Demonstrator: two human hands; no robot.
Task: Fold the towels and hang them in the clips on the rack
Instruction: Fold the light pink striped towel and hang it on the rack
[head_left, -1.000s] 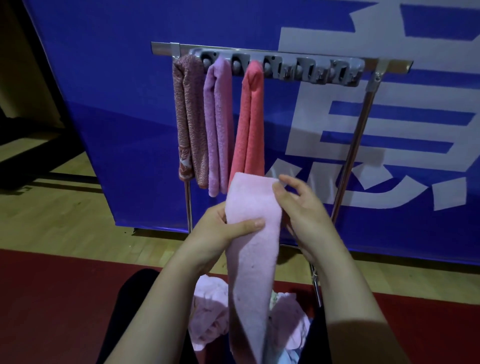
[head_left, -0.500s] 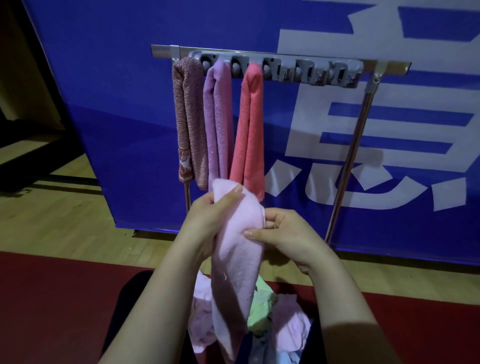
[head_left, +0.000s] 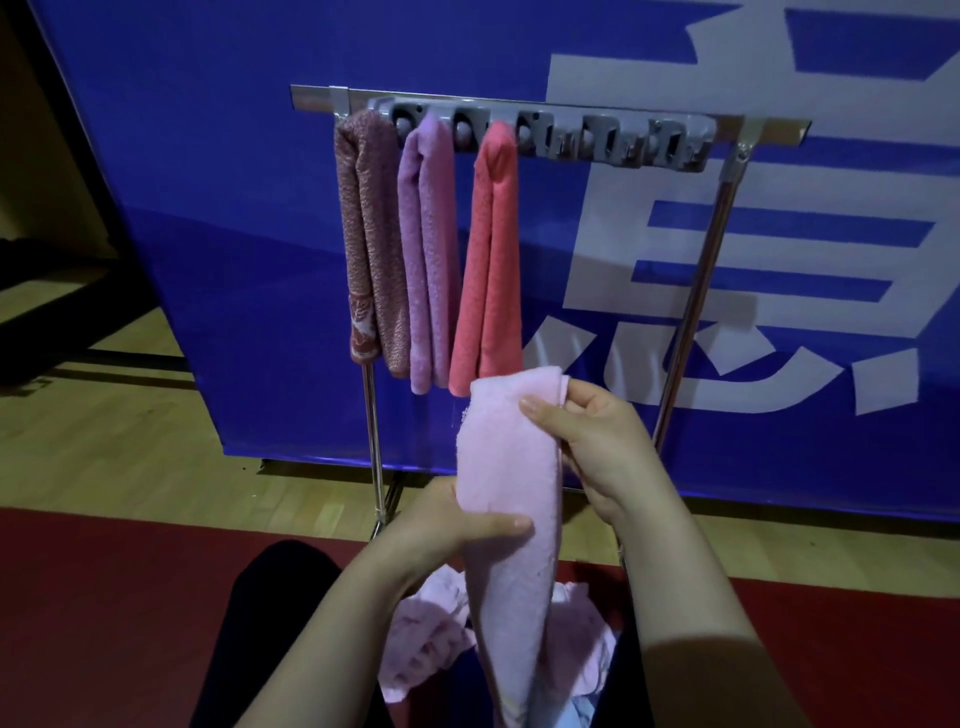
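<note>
A wooden floor (head_left: 130, 447) meets a red mat (head_left: 104, 597) below a blue banner (head_left: 234, 182). The rack (head_left: 691, 291) stands before the banner. Three hung towels (head_left: 428, 249) fill the left of its clip strip (head_left: 613, 143), and the clips to their right are free. One folded pink towel (head_left: 511, 467) hangs in front of the rack: the left hand (head_left: 447, 525) grips it lower down and the right hand (head_left: 597, 441) pinches its top. A heap of towels (head_left: 426, 639) lies beneath.

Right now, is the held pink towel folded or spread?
Folded: the pale pink towel is a narrow strip, right hand pinching its top, left hand gripping lower.
</note>
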